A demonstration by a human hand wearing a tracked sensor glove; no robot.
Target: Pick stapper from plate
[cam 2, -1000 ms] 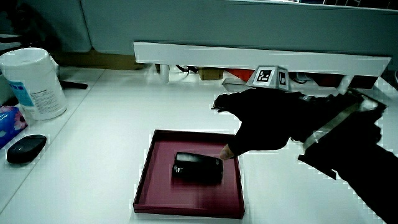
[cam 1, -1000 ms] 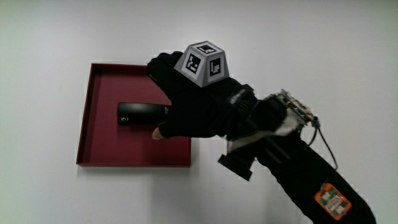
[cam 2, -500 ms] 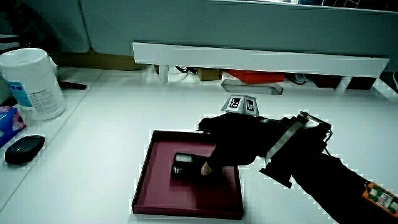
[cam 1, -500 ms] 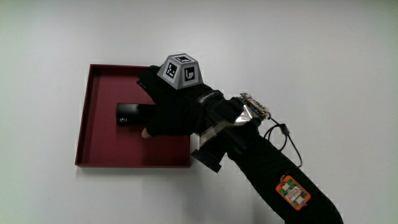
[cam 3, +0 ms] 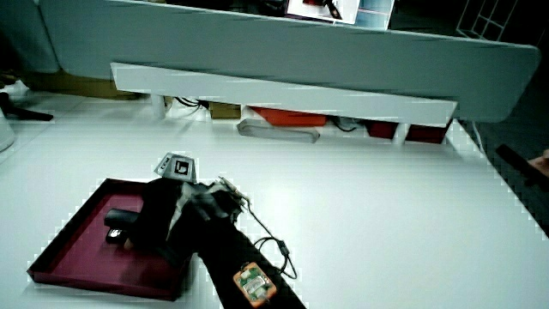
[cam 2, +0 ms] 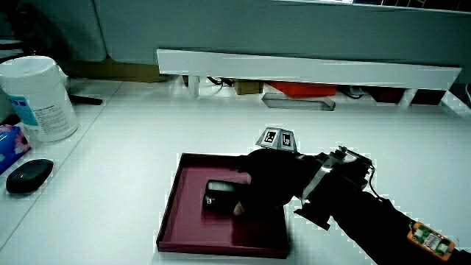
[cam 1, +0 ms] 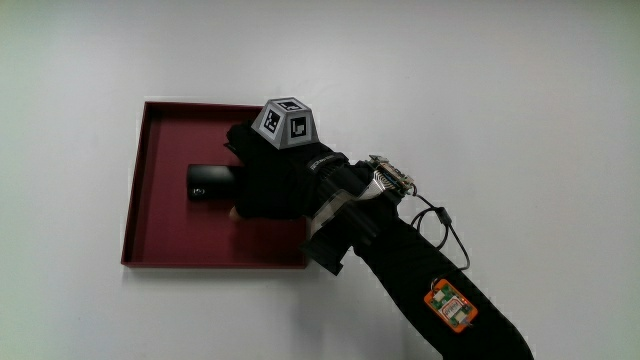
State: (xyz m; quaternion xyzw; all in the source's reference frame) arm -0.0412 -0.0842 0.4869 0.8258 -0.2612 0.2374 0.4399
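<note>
Hands point(cam 1: 268, 185) cover stapler point(cam 1: 208, 183) in red tray point(cam 1: 160, 235) — apparently gripping it; tub point(cam 2: 38, 98), mouse point(cam 2: 29, 175) nearby.

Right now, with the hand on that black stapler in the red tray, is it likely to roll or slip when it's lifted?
The stapler looks like a stiff, smooth black block lying flat in the tray, so it probably won't roll or flex. Its glossy surface might slip somewhat. The hand covers one end, so an off-centre grip could let the free end tilt down.

Stapler point(cam 1: 207, 183): black, smooth, slightly glossy, plastic by appearance. Plate point(cam 1: 160, 235): dark red, matt, smooth. Hand point(cam 1: 270, 185): black matt cloth glove. Table point(cam 1: 480, 110): white, smooth, faintly reflective.
</note>
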